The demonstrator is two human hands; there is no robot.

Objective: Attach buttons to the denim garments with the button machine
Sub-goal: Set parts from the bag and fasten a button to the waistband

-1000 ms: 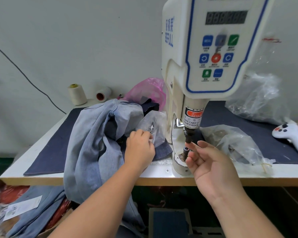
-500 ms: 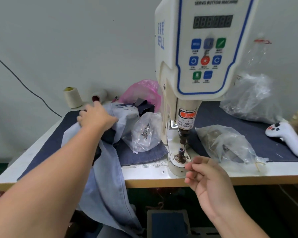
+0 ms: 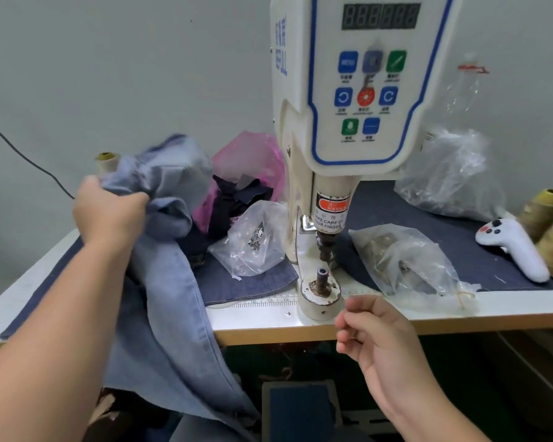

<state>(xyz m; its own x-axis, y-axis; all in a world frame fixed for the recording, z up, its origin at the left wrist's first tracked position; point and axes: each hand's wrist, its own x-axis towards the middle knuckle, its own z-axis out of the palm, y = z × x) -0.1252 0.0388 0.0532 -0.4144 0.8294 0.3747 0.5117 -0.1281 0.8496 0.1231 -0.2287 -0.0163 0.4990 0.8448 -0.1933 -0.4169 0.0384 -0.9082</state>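
The white button machine stands at the middle of the table, its upper punch raised above the lower die, where a small dark piece sits on the post. My left hand grips a bunched fold of the light blue denim garment and holds it up at the left; the rest of the cloth hangs over the table's front edge. My right hand hovers just before the die at the table edge, fingers loosely curled, with nothing visible in it. A clear bag of small metal buttons lies left of the machine.
A second clear bag of parts lies right of the die. A pink bag with dark scraps sits behind. A white handheld controller and thread cones are at the far right. A foot pedal lies under the table.
My left hand left the button bag, took hold of the denim garment and lifted it up to the left. My right hand drew back from the die toward the table edge.
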